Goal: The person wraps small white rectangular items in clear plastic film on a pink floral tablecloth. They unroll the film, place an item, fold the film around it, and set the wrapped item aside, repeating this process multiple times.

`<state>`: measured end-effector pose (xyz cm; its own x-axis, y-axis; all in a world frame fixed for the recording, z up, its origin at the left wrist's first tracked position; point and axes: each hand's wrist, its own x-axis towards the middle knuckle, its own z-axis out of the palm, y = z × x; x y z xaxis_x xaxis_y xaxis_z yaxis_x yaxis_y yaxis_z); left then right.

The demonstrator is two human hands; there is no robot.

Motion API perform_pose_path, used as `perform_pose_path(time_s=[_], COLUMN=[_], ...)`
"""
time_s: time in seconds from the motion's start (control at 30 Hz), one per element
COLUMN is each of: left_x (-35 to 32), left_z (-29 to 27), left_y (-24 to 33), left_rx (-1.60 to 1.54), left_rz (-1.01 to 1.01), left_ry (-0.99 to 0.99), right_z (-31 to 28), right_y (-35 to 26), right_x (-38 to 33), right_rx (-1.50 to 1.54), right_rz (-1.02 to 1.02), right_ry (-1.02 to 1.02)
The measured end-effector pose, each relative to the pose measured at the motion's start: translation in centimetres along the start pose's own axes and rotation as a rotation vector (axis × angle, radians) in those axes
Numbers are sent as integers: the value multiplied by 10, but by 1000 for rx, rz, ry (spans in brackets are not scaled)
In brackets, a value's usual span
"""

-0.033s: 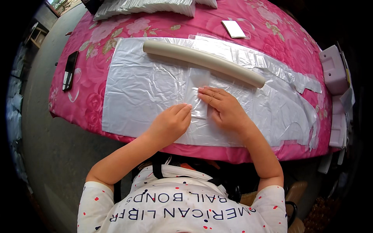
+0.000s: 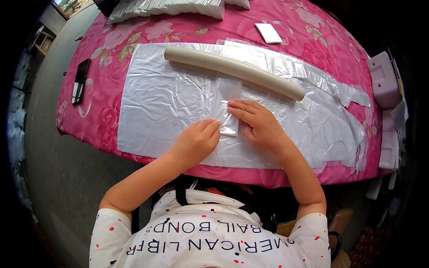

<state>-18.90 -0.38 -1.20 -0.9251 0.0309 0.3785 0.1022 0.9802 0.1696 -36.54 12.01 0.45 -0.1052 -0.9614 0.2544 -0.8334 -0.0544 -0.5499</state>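
A narrow folded plastic bag (image 2: 227,120), whitish and shiny, lies on a stack of flat white plastic sheets (image 2: 156,98). At its left edge my left hand (image 2: 200,138) is closed, thumb and fingertips pinched together at the plastic; the exact grip is partly hidden. My right hand (image 2: 259,123) rests on the right edge, fingers stretched out over the bag and thumb apart, palm down. Beyond both hands, a long beige tube (image 2: 232,71) lies slantwise across the sheets, close to the far end of the folded bag.
A pink flowered tablecloth (image 2: 105,118) covers the table. A black phone (image 2: 81,81) lies at the left, a small white packet (image 2: 269,33) at the far right. A row of folded white packets (image 2: 170,10) stands along the back. Pale lilac containers (image 2: 385,82) stand at the right edge.
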Motion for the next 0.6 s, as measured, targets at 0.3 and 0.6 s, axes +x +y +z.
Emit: perform_pose_path(time_s=[0.3, 0.6], left_x=[-15, -29], left_z=[-23, -6], left_y=[15, 10], left_rx=[-309, -159], left_rz=[122, 27], left_ry=[78, 34], right_z=[19, 20], right_y=[-11, -19], right_x=[-30, -36], right_rx=[-99, 19], right_rz=[-205, -116], right_ry=[56, 81])
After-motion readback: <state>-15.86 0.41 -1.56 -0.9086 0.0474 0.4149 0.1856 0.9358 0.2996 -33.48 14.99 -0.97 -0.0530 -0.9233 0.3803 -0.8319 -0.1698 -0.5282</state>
